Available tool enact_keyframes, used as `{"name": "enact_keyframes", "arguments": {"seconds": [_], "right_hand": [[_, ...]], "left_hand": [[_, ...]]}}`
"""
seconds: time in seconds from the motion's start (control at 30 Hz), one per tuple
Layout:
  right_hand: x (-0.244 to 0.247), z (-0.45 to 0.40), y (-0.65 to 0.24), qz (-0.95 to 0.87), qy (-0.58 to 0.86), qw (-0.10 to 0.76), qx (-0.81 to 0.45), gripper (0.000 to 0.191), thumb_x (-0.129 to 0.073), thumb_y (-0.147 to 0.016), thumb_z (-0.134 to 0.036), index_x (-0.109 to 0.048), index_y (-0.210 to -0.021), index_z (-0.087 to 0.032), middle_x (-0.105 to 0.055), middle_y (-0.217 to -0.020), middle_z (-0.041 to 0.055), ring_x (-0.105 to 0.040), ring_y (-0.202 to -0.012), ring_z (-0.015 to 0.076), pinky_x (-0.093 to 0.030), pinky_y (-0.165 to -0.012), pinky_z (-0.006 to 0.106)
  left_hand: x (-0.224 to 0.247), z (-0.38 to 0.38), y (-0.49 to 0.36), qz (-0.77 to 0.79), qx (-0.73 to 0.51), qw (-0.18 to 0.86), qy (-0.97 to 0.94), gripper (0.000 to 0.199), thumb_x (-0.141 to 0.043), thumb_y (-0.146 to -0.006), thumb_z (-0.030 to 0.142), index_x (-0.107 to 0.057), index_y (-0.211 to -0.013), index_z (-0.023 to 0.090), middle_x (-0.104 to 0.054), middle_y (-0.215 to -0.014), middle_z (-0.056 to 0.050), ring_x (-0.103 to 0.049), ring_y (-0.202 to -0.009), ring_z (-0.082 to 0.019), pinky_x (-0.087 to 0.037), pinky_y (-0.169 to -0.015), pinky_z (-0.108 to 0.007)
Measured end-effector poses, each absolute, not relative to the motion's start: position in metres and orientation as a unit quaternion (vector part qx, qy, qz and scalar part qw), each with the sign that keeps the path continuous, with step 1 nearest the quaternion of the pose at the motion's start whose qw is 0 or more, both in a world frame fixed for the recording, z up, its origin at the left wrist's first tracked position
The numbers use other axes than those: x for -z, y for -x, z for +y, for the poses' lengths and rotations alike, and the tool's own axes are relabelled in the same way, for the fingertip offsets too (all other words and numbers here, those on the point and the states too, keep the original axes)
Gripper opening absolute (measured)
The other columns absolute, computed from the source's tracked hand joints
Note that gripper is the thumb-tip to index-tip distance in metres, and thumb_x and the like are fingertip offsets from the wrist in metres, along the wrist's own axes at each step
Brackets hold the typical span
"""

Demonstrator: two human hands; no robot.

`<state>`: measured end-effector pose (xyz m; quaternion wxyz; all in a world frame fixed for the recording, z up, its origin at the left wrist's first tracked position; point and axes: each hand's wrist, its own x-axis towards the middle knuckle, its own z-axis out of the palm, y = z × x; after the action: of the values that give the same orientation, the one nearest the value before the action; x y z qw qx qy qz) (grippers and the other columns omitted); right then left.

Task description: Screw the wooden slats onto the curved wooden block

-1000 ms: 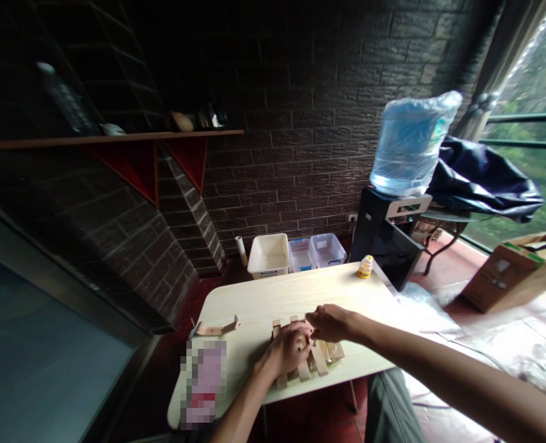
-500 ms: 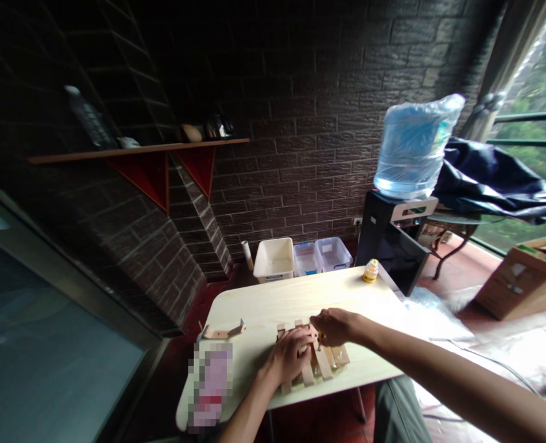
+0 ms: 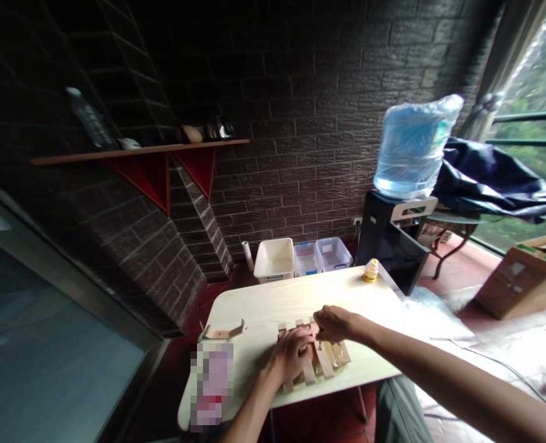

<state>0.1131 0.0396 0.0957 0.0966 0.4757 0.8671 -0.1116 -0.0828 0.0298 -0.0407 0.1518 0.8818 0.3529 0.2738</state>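
Note:
A slatted wooden piece (image 3: 323, 358) lies near the front edge of the pale table (image 3: 249, 301). My left hand (image 3: 293, 352) rests on its slats, fingers bent and pointing right. Just beside it, my right hand (image 3: 332, 323) is closed in a fist above the far edge of the slats; what it holds is hidden. A small metal part (image 3: 319, 346) shows on a slat below the right fist. Clear wrapping glints under the slats.
On the table stand a yellow-and-clear container (image 3: 371, 271) at the back right and a bent wooden piece (image 3: 224, 333) at left, near a blurred pink item (image 3: 215, 381). Beyond are plastic bins (image 3: 275, 258) and a water dispenser (image 3: 386, 243).
My right fist has shifted slightly to the right and turned, covering the yellow bit that showed beneath it. My left hand stays on the slats.

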Motion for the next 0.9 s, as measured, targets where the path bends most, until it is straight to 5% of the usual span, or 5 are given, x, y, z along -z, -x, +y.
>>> {"name": "enact_keyframes", "arguments": {"seconds": [0.23,0.5,0.9], "right_hand": [[-0.098,0.031,-0.117,0.895,-0.433,0.092,0.054,0.037,-0.062,-0.078,-0.032,-0.065,-0.107,-0.009,-0.073,-0.092,0.0161,-0.069,-0.080,0.0275,-0.049,-0.060,0.030],[-0.083,0.023,-0.114,0.927,-0.369,0.067,-0.011,0.022,-0.052,-0.085,-0.020,-0.064,-0.103,-0.016,-0.071,-0.092,0.0120,-0.068,-0.077,0.0251,-0.049,-0.060,0.033],[-0.079,0.023,-0.111,0.876,-0.476,0.073,0.008,0.031,-0.058,-0.086,-0.034,-0.067,-0.102,-0.009,-0.072,-0.087,0.0183,-0.070,-0.078,0.0282,-0.051,-0.062,0.032]], "left_hand": [[0.037,0.028,0.083,0.343,-0.281,0.158,-0.882,0.033,-0.050,-0.085,0.012,-0.064,-0.111,0.027,-0.064,-0.123,-0.003,-0.055,-0.120,-0.021,-0.043,-0.104,-0.042],[0.028,0.029,0.082,0.370,-0.249,0.177,-0.877,0.032,-0.051,-0.079,0.009,-0.068,-0.102,0.025,-0.069,-0.103,-0.004,-0.060,-0.107,-0.022,-0.045,-0.099,-0.042],[0.042,0.031,0.083,0.356,-0.285,0.165,-0.875,0.033,-0.049,-0.082,0.011,-0.066,-0.105,0.025,-0.066,-0.121,-0.003,-0.056,-0.119,-0.021,-0.042,-0.104,-0.042]]}}
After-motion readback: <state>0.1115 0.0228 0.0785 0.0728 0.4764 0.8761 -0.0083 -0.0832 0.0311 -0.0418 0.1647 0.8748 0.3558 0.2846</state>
